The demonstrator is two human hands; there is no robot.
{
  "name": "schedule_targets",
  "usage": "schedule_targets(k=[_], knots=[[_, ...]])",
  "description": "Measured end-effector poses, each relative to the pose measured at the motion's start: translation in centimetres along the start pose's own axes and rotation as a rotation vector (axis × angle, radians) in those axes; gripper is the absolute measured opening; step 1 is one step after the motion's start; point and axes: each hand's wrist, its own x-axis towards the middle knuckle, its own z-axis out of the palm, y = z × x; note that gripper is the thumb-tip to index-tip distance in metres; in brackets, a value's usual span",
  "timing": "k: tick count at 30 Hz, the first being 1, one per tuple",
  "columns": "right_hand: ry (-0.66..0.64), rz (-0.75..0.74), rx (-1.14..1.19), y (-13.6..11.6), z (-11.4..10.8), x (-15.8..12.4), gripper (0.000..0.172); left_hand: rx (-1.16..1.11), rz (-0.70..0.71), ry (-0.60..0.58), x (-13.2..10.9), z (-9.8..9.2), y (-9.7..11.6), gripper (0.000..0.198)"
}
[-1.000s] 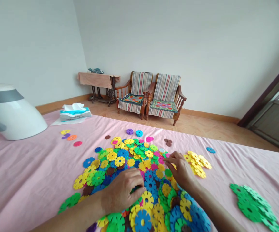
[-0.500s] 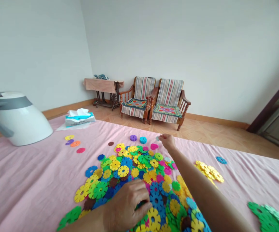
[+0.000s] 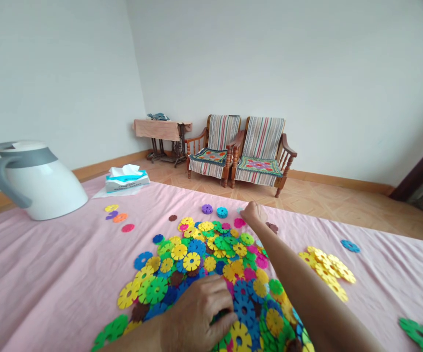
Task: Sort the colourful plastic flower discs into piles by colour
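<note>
Pale disc (image 3: 239,210) near far edge of desk (image 3: 68,274), just left of our nearer right hand (image 3: 254,213), fingers almost together, grip unclear; our left hand (image 3: 204,307) curls over pile (image 3: 191,261), hold hidden.

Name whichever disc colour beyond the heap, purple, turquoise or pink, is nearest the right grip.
Pink, beside the right grip; turquoise and purple discs lie farther left.

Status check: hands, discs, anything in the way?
Left hand curled over disc pile. Right hand at a pale disc beyond it, grip unclear. Right forearm hides part of the pile.
</note>
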Motion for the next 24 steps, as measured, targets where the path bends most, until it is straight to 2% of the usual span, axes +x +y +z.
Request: schedule_targets(k=[5, 9, 12, 16, 20, 24], knots=[[-0.055, -0.155, -0.039, 1.8, -2.2, -1.2, 0.019, -0.006, 0.007, -0.002, 0.1, 0.0, 0.0, 0.019], [-0.175, -0.339, -0.053, 4.6, -4.4, -3.1, 0.008, -0.01, -0.006, 0.005, 0.1, 0.0, 0.0, 0.018], [-0.254, -0.425, -0.068, 6.4, -5.3, -4.7, 0.006, -0.012, -0.014, 0.001, 0.1, 0.0, 0.0, 0.019], [-0.259, -0.468, -0.09, 7.5, -5.3, -5.9, 0.014, -0.012, -0.006, -0.003, 0.1, 0.1, -0.2, 0.02], [-0.245, -0.461, -0.073, 7.7, -4.7, -6.0, 0.004, -0.016, -0.007, 0.0, 0.2, 0.0, 0.0, 0.021], [-0.269, -0.457, -0.007, 7.8, -4.6, -5.6, 0.011, -0.015, -0.012, 0.001, 0.3, -0.1, 0.1, 0.021]])
